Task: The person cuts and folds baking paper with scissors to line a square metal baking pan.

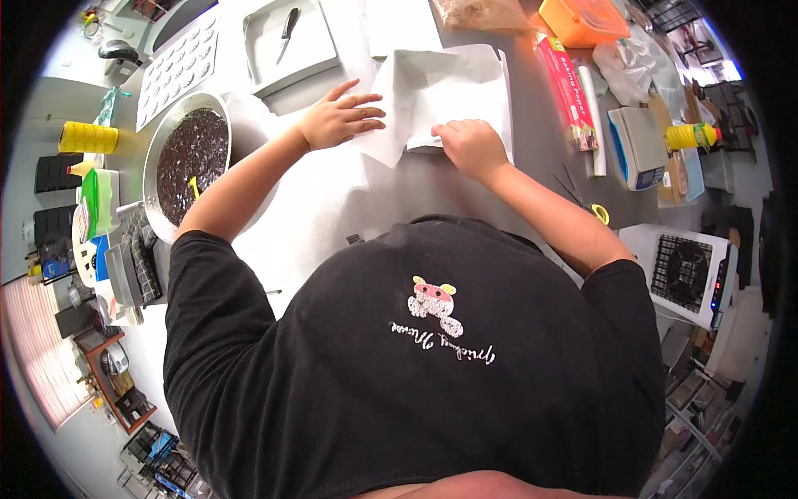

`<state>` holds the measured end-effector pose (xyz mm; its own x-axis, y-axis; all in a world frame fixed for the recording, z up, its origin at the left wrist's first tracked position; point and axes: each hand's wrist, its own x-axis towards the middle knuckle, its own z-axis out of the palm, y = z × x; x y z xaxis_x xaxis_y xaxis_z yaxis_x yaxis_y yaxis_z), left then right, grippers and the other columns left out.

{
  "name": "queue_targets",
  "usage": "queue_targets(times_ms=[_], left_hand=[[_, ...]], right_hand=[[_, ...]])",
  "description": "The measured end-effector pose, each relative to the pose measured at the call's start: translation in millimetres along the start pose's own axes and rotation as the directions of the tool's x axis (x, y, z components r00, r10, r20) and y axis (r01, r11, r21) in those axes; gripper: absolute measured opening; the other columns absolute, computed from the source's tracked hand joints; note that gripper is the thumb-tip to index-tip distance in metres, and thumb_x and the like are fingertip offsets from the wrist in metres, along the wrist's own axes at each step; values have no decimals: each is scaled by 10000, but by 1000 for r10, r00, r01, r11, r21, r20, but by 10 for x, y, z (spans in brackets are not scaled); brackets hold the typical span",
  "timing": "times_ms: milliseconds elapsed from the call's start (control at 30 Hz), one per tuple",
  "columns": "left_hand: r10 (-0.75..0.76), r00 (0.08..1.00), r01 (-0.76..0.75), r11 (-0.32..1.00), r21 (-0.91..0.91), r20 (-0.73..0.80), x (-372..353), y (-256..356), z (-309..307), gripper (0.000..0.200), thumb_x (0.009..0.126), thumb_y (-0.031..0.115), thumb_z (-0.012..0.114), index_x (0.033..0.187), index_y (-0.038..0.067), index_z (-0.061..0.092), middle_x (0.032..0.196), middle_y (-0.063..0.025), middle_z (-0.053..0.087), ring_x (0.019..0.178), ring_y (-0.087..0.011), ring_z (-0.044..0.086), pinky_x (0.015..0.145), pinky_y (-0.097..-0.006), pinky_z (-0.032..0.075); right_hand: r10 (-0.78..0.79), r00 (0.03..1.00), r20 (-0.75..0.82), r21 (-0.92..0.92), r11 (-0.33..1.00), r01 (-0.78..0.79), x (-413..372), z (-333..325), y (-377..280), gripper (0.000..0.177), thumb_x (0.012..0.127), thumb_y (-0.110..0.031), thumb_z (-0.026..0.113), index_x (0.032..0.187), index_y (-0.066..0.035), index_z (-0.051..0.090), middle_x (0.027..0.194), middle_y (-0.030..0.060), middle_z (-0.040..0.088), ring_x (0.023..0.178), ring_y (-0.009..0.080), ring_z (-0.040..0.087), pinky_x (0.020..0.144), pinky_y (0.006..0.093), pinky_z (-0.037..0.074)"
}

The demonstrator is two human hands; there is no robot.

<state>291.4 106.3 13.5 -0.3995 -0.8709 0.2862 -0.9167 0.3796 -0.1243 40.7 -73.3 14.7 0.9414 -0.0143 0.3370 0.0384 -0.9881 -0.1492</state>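
A sheet of white baking paper (453, 83) lies over a square pan (509, 125), with a loose flap of it standing out on the left. My right hand (475, 150) is closed at the near edge, its fingers pinching the paper by the pan's rim. Just left of the flap, my left hand (342, 118) is open with its fingers spread; nothing is in it. Left of my left arm stands a large metal bowl (152, 179) of dark brown batter (193, 150), with a yellow utensil (194, 187) in it.
A paper-lined square pan (312, 62) holds a black-handled knife (288, 29). At right lie a red baking paper box (565, 87), a paper roll (593, 116), yellow-handled scissors (599, 214) and a scale (638, 150). An orange container (584, 21) stands at the back.
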Motion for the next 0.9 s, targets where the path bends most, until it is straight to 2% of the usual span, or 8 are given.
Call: queue_targets(times_ms=[67,133,267,367,433,567,667,900], left_hand=[[24,999,-23,998,-55,25,66,-19,-85,418,793,143,563,1195,256,560,1239,81,538,1269,-146,405,1119,-472,205],[42,988,-29,995,-90,148,138,-42,-159,401,823,130,525,1208,237,556,1243,71,540,1270,-146,402,1126,-446,211],[52,973,-30,995,-98,226,291,-110,-159,410,851,98,474,1238,216,540,1279,60,525,1280,-139,392,1135,-423,203],[44,957,3,987,-162,286,324,-196,-64,436,864,66,431,1266,205,526,1316,46,505,1285,-136,390,1141,-412,188],[82,910,-4,982,-189,405,352,-245,-52,440,870,57,414,1270,201,527,1317,32,511,1281,-137,399,1147,-416,165],[84,878,18,978,-207,470,383,-307,-166,435,881,39,390,1255,198,543,1296,22,531,1273,-139,411,1150,-419,152],[93,856,17,978,-209,508,377,-301,-267,389,893,67,420,1235,190,560,1280,25,544,1265,-141,421,1146,-423,153],[120,910,6,954,-301,397,344,-247,-341,348,829,165,596,1171,227,595,1234,27,562,1241,-182,441,1116,-494,202]], right_hand=[[70,998,0,35,997,-70,82,19,18,78,773,-128,574,833,-112,620,763,45,629,710,238,612,651,371,477],[224,972,65,48,973,-227,153,21,34,79,776,-156,577,789,-102,634,759,70,635,715,255,614,629,381,478],[240,970,34,160,957,-242,216,-21,75,97,780,-176,575,780,-102,636,776,66,635,715,261,611,625,381,477],[225,964,143,168,954,-248,232,-38,128,100,779,-177,568,782,-100,633,772,62,628,734,256,607,636,376,476],[116,963,244,206,964,-169,205,-20,188,110,785,-194,548,782,-117,626,809,56,627,764,253,610,642,387,487],[116,966,233,229,958,-170,163,24,235,109,780,-196,552,770,-114,623,822,45,622,773,254,606,648,389,486],[145,964,225,257,945,-202,167,17,224,114,783,-198,553,769,-114,630,820,46,615,768,258,606,656,386,487],[227,940,255,324,895,-305,269,-74,211,155,799,-206,530,793,-101,644,850,66,610,771,260,605,674,378,488]])
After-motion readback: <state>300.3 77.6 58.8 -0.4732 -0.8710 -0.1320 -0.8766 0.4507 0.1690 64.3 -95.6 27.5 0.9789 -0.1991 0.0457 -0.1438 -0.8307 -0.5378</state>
